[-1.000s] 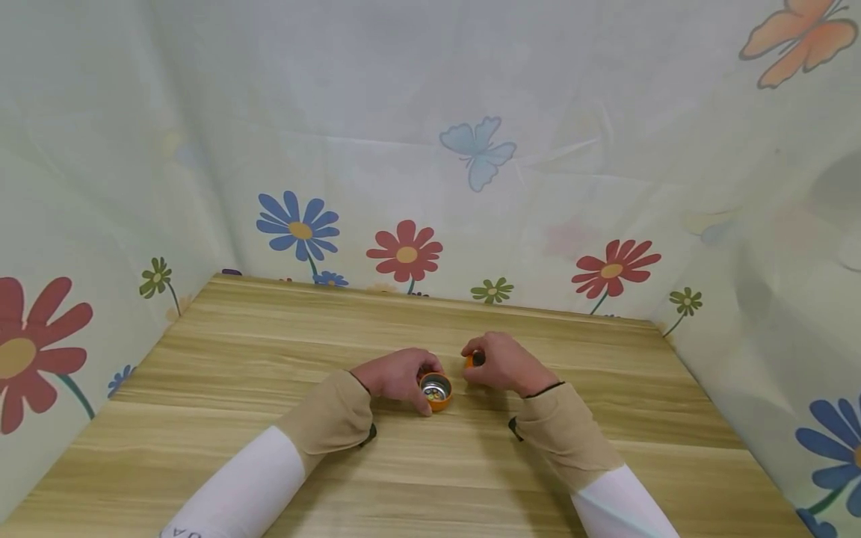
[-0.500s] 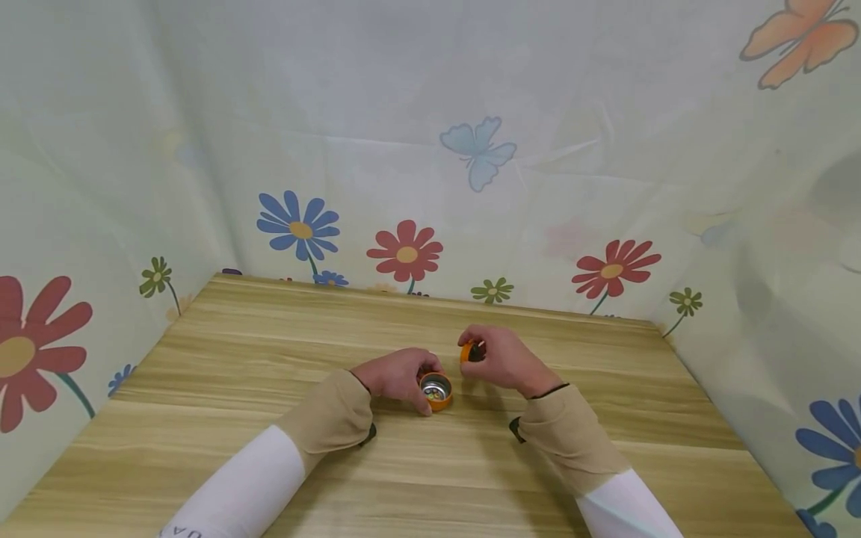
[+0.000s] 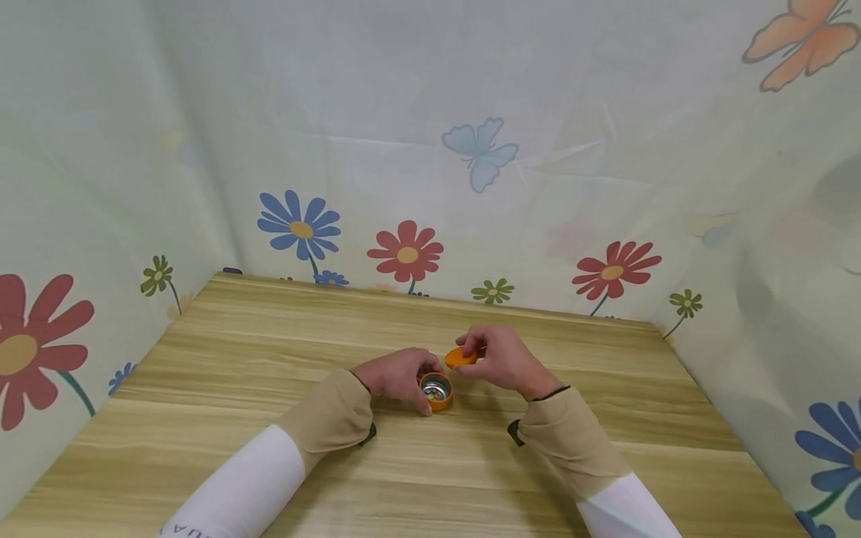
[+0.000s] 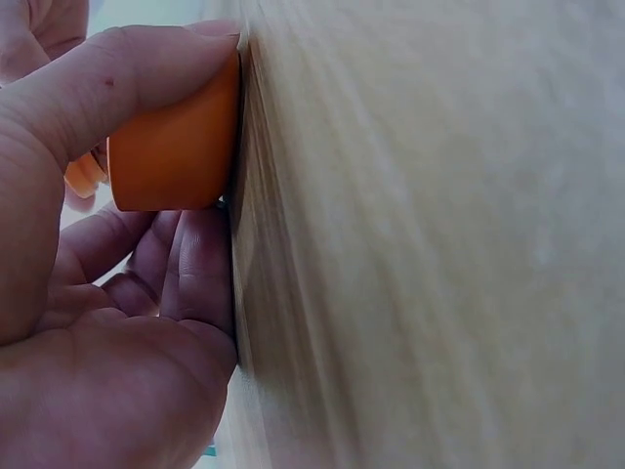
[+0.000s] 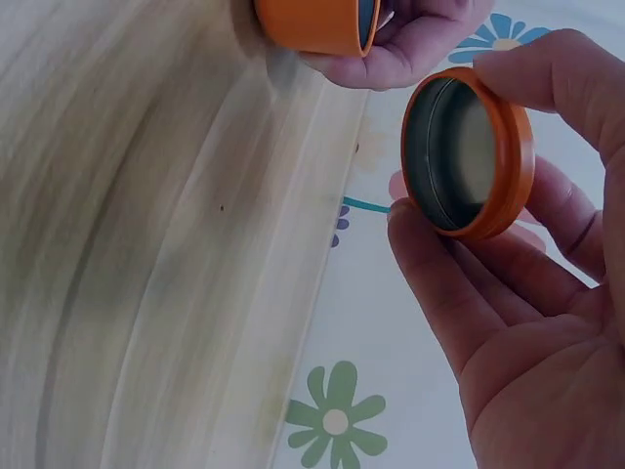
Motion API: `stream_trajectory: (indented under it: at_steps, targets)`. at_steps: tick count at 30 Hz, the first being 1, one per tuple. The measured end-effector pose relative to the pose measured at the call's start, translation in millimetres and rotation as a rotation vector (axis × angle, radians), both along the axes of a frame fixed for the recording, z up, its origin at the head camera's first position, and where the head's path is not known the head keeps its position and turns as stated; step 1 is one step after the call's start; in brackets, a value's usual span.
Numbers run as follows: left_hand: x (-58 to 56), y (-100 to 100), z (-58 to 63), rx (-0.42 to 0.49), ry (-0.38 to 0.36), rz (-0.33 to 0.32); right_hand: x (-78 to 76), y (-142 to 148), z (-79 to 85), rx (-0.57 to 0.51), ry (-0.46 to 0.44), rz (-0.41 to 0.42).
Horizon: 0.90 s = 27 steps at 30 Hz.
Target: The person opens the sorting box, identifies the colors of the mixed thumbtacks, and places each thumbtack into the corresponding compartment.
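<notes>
A small round orange tin [image 3: 440, 404] stands upright on the table, its silvery inside facing up with several small coloured bits at the bottom. My left hand [image 3: 398, 376] grips it from the left, thumb on the near side; the left wrist view shows the tin's smooth orange wall [image 4: 176, 161]. Just above the table, to the right of the tin and a little behind it, my right hand [image 3: 506, 360] pinches the orange lid [image 3: 460, 358] by its edge. The lid's top shows in the head view, while its metallic underside [image 5: 451, 156] shows in the right wrist view. Lid and tin are apart.
The wood-grain table [image 3: 282, 321] reaches back to a pale cloth backdrop [image 3: 377, 112] printed with flowers and butterflies. More of this cloth hangs along the left and right sides of the table.
My right hand has lifted slightly and turned the lid from on edge to nearly flat, top up, bringing it left towards the tin. My left hand and the tin have stayed put.
</notes>
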<state>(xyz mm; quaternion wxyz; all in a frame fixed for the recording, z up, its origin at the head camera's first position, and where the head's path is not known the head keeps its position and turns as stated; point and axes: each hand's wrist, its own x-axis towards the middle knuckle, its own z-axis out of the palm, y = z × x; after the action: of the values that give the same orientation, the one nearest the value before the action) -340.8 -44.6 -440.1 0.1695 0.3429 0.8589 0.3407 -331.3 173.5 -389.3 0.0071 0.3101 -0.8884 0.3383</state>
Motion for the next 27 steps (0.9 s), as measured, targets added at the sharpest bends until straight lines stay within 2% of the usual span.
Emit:
stream_trajectory:
  at_steps: [8,18,27]
  targets:
    - [-3.7,-1,-6.8,0.029,0.011,-0.018,-0.7,0,-6.0,-0.044,0.021,0.04]
    - [-4.8,-2,-8.0,0.055,0.001,-0.03,1.3,-4,-9.0,-0.084,0.029,0.071]
    - [-1.7,-1,-4.2,0.03,0.004,-0.007,5.6,-9,-15.1,-0.121,0.032,0.219]
